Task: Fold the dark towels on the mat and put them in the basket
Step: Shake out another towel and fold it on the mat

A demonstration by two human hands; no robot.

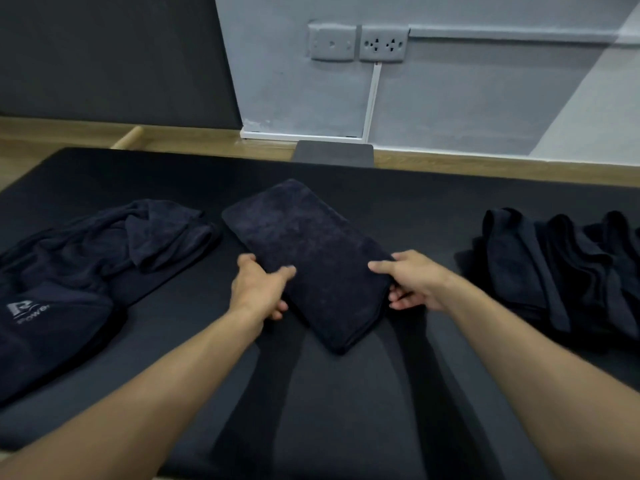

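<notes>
Folding apparently complete: left hand (258, 289) and right hand (412, 282) each pinch opposite long edges of the folded towel (304, 261) on the mat (346, 393), likely ready to lift it toward the basket, which is out of view.

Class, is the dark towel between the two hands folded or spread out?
Folded: the towel is a compact, thick rectangle with rounded edges; the left hand and right hand grip its sides.

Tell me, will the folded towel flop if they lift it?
Probably a bit: the towel is soft cloth, and the left hand and right hand grip only its near sides, so the far end may sag. Its fuzzy surface likely won't slip.
</notes>
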